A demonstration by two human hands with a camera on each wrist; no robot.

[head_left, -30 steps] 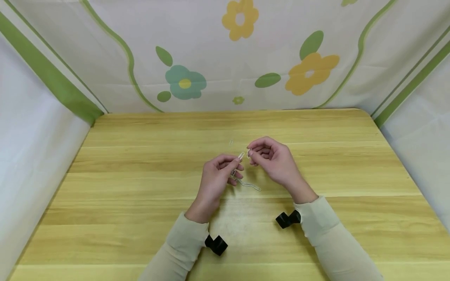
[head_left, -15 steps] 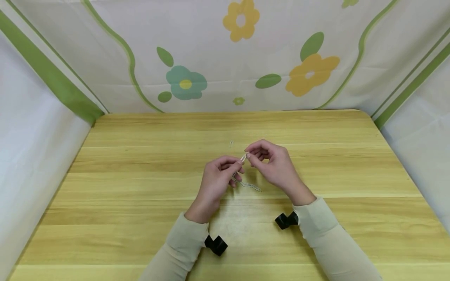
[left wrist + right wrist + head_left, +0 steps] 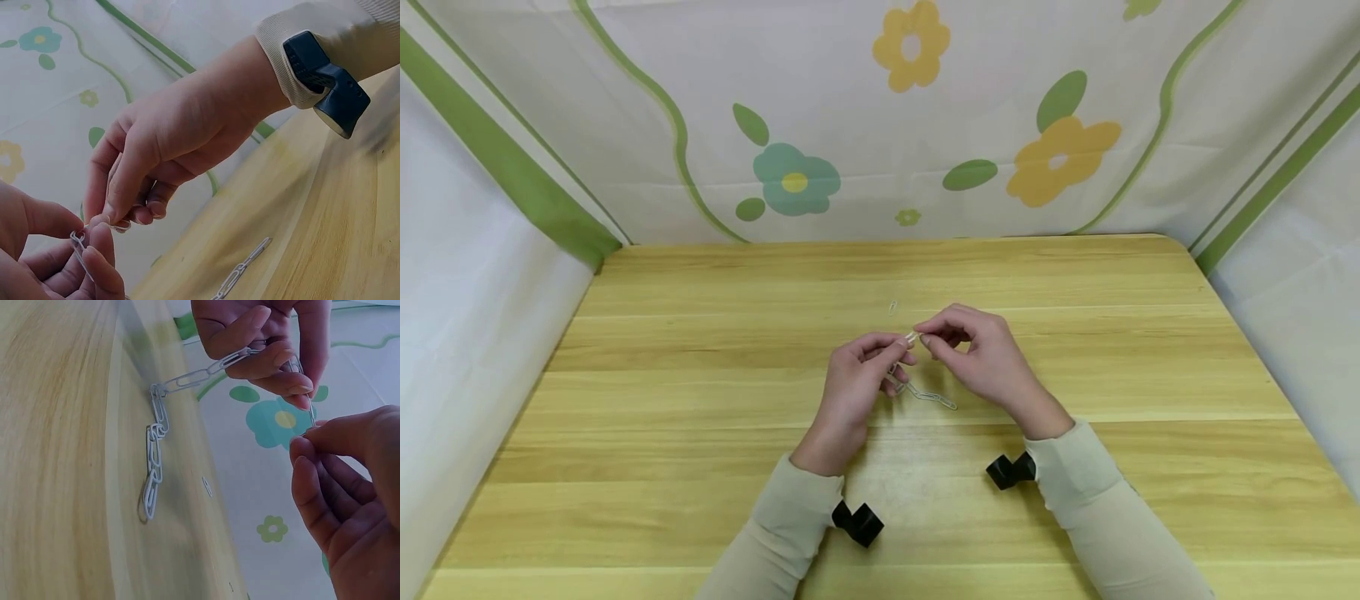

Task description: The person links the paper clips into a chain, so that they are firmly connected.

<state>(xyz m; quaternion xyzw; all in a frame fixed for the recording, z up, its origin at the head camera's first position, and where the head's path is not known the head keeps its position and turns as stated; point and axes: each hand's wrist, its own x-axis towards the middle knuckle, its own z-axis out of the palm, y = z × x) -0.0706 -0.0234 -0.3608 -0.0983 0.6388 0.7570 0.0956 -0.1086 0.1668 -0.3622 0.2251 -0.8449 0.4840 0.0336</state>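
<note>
My left hand (image 3: 861,371) pinches the end of a chain of silvery paper clips between thumb and forefinger. From its fingers the chain (image 3: 155,444) passes down to the table, where its far end (image 3: 934,397) lies. Close against it, my right hand (image 3: 979,354) pinches a paper clip at the fingertips; most of that clip is hidden. A clip end (image 3: 912,337) shows between the two hands. In the left wrist view the fingertips of both hands nearly meet. Whether the right hand's clip is hooked into the chain, I cannot tell.
One loose paper clip (image 3: 892,307) lies on the wooden table (image 3: 700,500) beyond the hands. A flowered white curtain (image 3: 865,125) stands behind the table's back edge, with white cloth at both sides. Each sleeve bears a black wrist camera (image 3: 859,524).
The right hand has come left and slightly nearer, closing the gap to the left hand's clip. Its clip now meets the left fingertips. The chain's end on the table has stayed put.
</note>
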